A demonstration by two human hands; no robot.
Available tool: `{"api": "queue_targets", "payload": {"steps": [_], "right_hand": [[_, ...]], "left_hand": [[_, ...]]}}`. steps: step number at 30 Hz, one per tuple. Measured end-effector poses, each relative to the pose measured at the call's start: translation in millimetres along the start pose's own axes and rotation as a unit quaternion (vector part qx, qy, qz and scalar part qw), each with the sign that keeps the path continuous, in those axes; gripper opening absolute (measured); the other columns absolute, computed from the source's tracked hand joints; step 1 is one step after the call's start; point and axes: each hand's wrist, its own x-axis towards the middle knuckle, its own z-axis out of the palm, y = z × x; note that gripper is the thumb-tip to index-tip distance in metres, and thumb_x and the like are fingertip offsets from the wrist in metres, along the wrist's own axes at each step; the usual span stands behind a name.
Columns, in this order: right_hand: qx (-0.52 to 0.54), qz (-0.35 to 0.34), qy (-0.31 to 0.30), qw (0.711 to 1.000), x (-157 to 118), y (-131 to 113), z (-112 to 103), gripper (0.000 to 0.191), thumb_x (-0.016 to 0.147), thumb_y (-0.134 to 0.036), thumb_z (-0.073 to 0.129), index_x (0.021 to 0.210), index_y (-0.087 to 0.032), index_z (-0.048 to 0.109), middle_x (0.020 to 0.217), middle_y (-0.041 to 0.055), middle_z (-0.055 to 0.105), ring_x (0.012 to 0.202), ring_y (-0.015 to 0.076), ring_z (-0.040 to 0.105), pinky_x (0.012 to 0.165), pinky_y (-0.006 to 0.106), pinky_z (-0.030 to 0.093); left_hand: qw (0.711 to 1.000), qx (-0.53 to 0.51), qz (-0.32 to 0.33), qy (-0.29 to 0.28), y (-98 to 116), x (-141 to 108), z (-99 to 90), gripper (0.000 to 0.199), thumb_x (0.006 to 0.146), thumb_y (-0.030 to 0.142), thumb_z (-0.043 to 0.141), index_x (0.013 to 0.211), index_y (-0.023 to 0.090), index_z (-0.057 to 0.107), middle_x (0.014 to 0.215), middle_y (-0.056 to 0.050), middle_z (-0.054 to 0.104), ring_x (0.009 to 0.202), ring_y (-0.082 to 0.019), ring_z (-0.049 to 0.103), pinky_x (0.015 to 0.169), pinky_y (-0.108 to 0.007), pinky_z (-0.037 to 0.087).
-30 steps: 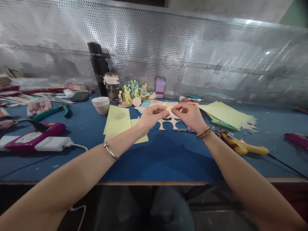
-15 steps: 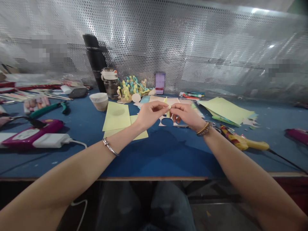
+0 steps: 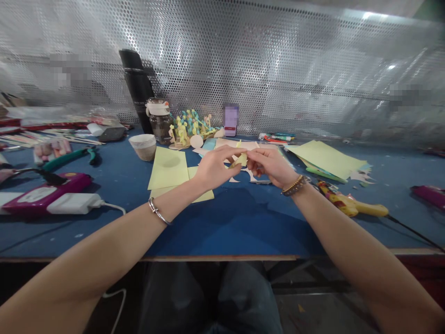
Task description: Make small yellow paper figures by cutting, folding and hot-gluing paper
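Above the middle of the blue table, my left hand (image 3: 217, 164) and my right hand (image 3: 271, 166) meet at their fingertips. Between them is a small yellow paper piece (image 3: 242, 160). The right fingers are pinched at its right edge. My left thumb and forefinger are spaced apart around it, the forefinger reaching to the right fingertips. Pale cut paper (image 3: 252, 175) with curved edges lies below the hands. Yellow sheets (image 3: 168, 169) lie beside my left hand.
A paper cup (image 3: 144, 147), a lidded bottle (image 3: 160, 123) and yellow and blue paper figures (image 3: 191, 127) stand behind. A phone (image 3: 231, 120) leans at the back. A yellow glue gun (image 3: 361, 207), more yellow sheets (image 3: 328, 157) and a purple power strip (image 3: 45, 194) flank the arms.
My left thumb has dropped away from the forefinger, widening the gap. The yellow piece now shows tilted between the hands, and my right fingers have shifted slightly.
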Motion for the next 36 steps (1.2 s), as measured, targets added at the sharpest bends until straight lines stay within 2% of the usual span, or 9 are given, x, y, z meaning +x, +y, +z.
{"api": "queue_targets", "payload": {"steps": [7, 12, 17, 19, 28, 36], "right_hand": [[-0.02, -0.022, -0.004, 1.0, 0, 0, 0, 0.032, 0.078, -0.046, 0.062, 0.065, -0.016, 0.059, 0.06, -0.0003, 0.058, 0.045, 0.0058, 0.048, 0.04, 0.018, 0.038], [-0.041, -0.031, -0.016, 0.999, -1, -1, -1, 0.028, 0.077, -0.043, 0.063, 0.069, -0.016, 0.06, 0.064, 0.0002, 0.059, 0.046, 0.0059, 0.049, 0.041, 0.018, 0.039], [-0.069, -0.039, -0.02, 0.997, -1, -1, -2, 0.026, 0.077, -0.042, 0.063, 0.073, -0.017, 0.062, 0.065, 0.0007, 0.061, 0.048, 0.0071, 0.051, 0.042, 0.02, 0.04], [-0.081, -0.045, -0.017, 0.996, -1, -1, -2, 0.026, 0.077, -0.042, 0.063, 0.074, -0.017, 0.061, 0.065, 0.0009, 0.061, 0.048, 0.0072, 0.051, 0.042, 0.02, 0.04], [-0.067, -0.121, 0.083, 0.987, -1, -1, 0, 0.021, 0.073, -0.036, 0.067, 0.079, -0.019, 0.057, 0.064, -0.0015, 0.056, 0.047, 0.008, 0.05, 0.041, 0.022, 0.042], [-0.135, -0.129, 0.115, 0.976, -4, -8, 1, 0.018, 0.075, -0.035, 0.064, 0.076, -0.017, 0.065, 0.068, 0.0024, 0.062, 0.05, 0.0092, 0.052, 0.048, 0.025, 0.045]], "left_hand": [[0.999, -0.036, -0.027, -0.001, 3, 0, -0.1, 0.032, 0.075, 0.033, 0.063, 0.106, 0.025, 0.066, 0.104, -0.004, 0.067, 0.077, -0.014, 0.062, 0.076, -0.027, 0.047], [0.993, -0.093, -0.067, 0.016, 6, 1, 0.4, 0.024, 0.079, 0.033, 0.06, 0.098, 0.021, 0.069, 0.1, -0.005, 0.069, 0.077, -0.014, 0.063, 0.072, -0.027, 0.048], [0.981, -0.146, -0.122, 0.027, 3, 3, 2.5, 0.022, 0.074, 0.037, 0.065, 0.083, 0.017, 0.069, 0.08, -0.005, 0.07, 0.068, -0.015, 0.062, 0.059, -0.025, 0.047], [0.978, -0.165, -0.128, 0.023, 1, 4, 3.2, 0.02, 0.073, 0.036, 0.065, 0.078, 0.017, 0.069, 0.079, -0.005, 0.07, 0.068, -0.014, 0.061, 0.059, -0.025, 0.046], [0.97, -0.191, -0.147, 0.019, -7, 6, 4.7, 0.025, 0.079, 0.041, 0.059, 0.078, 0.017, 0.066, 0.071, -0.002, 0.067, 0.068, -0.012, 0.06, 0.062, -0.022, 0.045], [0.954, -0.261, -0.144, -0.001, -4, 6, 6.9, 0.02, 0.083, 0.035, 0.054, 0.084, 0.017, 0.063, 0.074, -0.001, 0.062, 0.068, -0.011, 0.062, 0.063, -0.023, 0.047]]}}
